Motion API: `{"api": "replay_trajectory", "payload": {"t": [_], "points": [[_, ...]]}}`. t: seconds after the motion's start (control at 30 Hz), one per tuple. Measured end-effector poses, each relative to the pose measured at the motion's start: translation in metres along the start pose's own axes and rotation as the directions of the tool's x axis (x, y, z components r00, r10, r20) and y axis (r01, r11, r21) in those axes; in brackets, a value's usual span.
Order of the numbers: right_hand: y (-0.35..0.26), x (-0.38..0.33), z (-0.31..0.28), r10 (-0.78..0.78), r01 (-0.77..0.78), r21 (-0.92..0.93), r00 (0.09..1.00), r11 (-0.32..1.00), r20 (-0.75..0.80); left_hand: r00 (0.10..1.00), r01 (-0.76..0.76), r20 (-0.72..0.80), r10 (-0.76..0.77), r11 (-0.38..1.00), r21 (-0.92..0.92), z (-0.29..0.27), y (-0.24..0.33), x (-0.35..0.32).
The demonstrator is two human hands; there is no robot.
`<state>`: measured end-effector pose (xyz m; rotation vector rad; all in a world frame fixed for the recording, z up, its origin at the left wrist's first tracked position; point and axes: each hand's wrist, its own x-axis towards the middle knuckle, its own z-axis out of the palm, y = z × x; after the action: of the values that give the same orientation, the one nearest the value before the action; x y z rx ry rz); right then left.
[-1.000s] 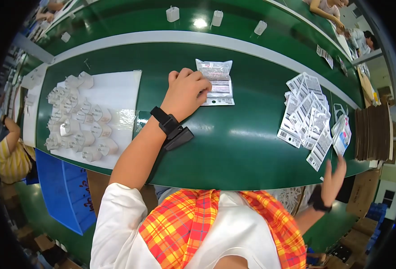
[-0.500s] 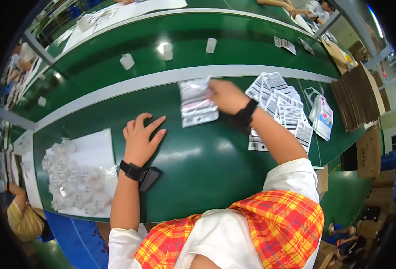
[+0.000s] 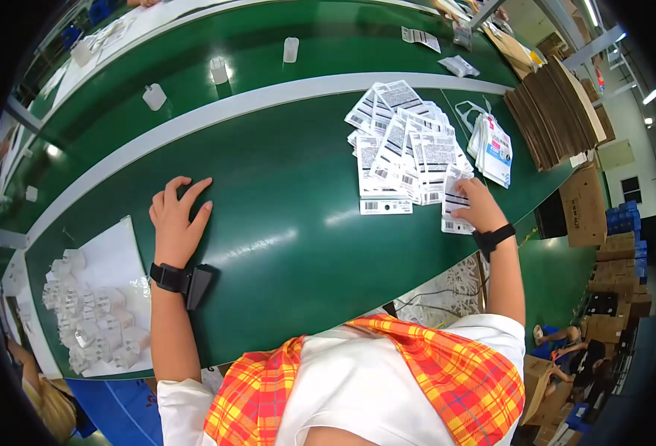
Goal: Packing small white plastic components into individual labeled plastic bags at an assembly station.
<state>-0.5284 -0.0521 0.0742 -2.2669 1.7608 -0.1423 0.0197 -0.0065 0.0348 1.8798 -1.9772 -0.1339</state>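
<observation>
A person at a green desk, seen from above, has both hands over its surface. The right hand is at a flat white printed packet, lying at the near right corner of a loose, overlapping pile of similar packets. Its thumb and fingers are partly curled, a gap showing between them over the packet; whether they pinch it or only rest on it is hard to tell from this height. The left hand lies well apart on the left side, palm down, fingers spread wide, holding nothing.

The packet looks light and flexible, probably slick on its surface, so it should slide readily over its neighbours. Its side edges or the flat strip at its near end seem the best places to hold; a firm squeeze in the middle might crease it.

The desk's near edge runs close below the right hand. Just beyond the pile's right side lies a white pack with loops, then a stack of brown cardboard, limiting room that way. Leftward, a broad stretch of green desktop separates the pile from the left hand. Farther left, clustered white plug adapters rest on a white sheet.
</observation>
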Motion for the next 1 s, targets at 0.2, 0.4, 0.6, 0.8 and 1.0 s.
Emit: {"api": "replay_trajectory", "payload": {"t": [0.2,0.4,0.6,0.8,1.0], "points": [[-0.025,0.003,0.004,0.131,-0.142,0.180,0.989,0.973,0.069,0.999,-0.026,-0.039,0.026,1.000,0.000,0.006,-0.004,-0.007],[-0.006,0.022,0.001,0.098,-0.054,-0.192,0.969,0.980,0.228,0.997,-0.048,-0.068,0.044,0.997,-0.064,0.007,-0.006,-0.012],[-0.163,0.059,-0.039,-0.337,0.353,0.088,0.929,0.932,-0.155,0.978,-0.122,-0.180,0.103,0.987,-0.101,-0.004,0.000,-0.004],[-0.305,0.142,0.082,-0.849,0.787,0.328,0.514,0.523,0.123,0.912,-0.391,-0.238,0.333,0.881,-0.267,-0.021,0.024,-0.003],[-0.329,0.149,0.108,-0.869,0.780,0.386,0.414,0.492,0.272,0.980,0.110,0.194,-0.035,0.914,-0.389,0.002,0.006,0.000]]}}
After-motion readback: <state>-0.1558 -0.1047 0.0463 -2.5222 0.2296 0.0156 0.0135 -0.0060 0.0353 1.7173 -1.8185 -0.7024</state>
